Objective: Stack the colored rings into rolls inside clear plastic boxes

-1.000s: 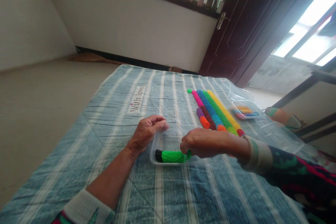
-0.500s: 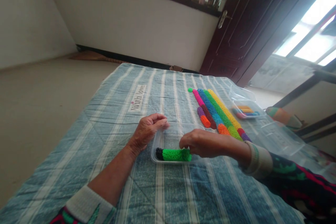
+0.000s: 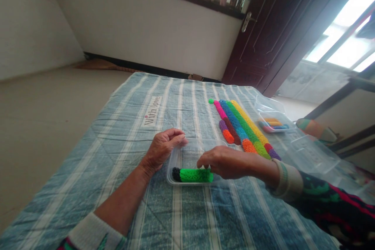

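Observation:
A clear plastic box (image 3: 169, 170) sits before me on the striped cloth. Along its near side lies a bright green crocheted roll (image 3: 193, 175) with a black piece (image 3: 176, 174) at its left end. My left hand (image 3: 164, 146) is closed at the box's far left corner, thumb and fingers pinching the rim. Over the box's right side is my right hand (image 3: 224, 162), its fingers curled down onto the right end of the green roll; the fingertips are partly hidden.
Long rows of coloured crocheted pieces (image 3: 243, 125) lie to the right, with a small green piece (image 3: 211, 101) at their far end. Beyond them stand a clear box (image 3: 275, 128) holding coloured rolls and clear lids (image 3: 312, 154). Blue striped cloth (image 3: 123, 125) covers the table.
Both hands keep nearly the same places, the left on the box's corner and the right at the green roll. The view has shifted very slightly.

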The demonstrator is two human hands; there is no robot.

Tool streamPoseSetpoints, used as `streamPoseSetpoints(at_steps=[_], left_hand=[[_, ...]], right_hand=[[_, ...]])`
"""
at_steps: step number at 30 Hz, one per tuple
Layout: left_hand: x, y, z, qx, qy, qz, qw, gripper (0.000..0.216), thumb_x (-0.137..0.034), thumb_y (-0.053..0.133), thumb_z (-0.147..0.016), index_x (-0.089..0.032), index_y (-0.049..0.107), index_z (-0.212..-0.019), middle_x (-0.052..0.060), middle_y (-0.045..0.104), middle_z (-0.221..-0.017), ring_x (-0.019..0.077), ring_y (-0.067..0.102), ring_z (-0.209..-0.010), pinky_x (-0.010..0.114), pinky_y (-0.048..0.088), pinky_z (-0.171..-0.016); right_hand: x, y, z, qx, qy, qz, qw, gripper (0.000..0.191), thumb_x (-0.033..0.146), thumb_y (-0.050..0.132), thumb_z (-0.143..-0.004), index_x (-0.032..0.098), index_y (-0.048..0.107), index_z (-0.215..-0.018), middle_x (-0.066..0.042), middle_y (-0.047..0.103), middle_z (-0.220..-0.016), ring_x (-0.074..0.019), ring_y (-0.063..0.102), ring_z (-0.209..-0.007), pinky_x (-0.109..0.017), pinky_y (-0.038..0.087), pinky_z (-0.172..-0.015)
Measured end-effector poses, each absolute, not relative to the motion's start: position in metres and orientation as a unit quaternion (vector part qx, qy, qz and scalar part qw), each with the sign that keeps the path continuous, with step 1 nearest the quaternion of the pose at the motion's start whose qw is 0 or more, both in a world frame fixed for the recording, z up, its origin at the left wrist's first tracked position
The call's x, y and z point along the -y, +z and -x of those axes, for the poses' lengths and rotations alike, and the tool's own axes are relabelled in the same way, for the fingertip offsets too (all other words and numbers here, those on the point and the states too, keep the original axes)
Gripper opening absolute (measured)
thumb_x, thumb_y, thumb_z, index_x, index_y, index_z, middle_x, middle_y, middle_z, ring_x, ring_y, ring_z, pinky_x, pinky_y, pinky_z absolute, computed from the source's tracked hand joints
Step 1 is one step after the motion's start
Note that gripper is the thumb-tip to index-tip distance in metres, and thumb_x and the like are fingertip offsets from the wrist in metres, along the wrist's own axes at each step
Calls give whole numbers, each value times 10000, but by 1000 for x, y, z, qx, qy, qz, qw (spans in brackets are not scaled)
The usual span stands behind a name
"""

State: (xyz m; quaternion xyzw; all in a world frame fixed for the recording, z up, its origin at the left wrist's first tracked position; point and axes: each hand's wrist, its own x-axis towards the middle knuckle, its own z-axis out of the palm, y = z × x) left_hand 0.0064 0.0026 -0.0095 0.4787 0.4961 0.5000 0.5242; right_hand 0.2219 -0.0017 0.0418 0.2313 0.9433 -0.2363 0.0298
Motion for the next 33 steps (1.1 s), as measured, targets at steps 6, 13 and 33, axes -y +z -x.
streamPoseSetpoints(at_steps=[6,13,33], left_hand=[[-3,-8,-3,-493,499,-469,536,244,-370,747,-694,-179,685,-832,-11,709,-722,184,697,-751,285,519,-777],[-2,-7,-1,-500,485,-477,536,259,-396,719,-729,-180,677,-866,3,715,-736,190,688,-772,288,498,-775],[0,-8,0,-514,477,-465,540,204,-349,691,-744,-178,674,-854,3,727,-709,175,684,-743,267,504,-770]], right_hand=[[0,45,-220,-950,-212,-226,33,355,-6,547,-802,144,650,-1107,-76,719,-953,-146,652,-805,-243,466,-690],[-58,60,-232,-917,-127,-323,-194,168,153,540,-879,151,697,-941,-36,710,-856,-125,641,-780,-231,466,-730],[-253,12,-224,-820,-4,-567,80,330,342,572,-930,175,564,-1215,-89,581,-1218,-216,602,-1025,-420,525,-855]])
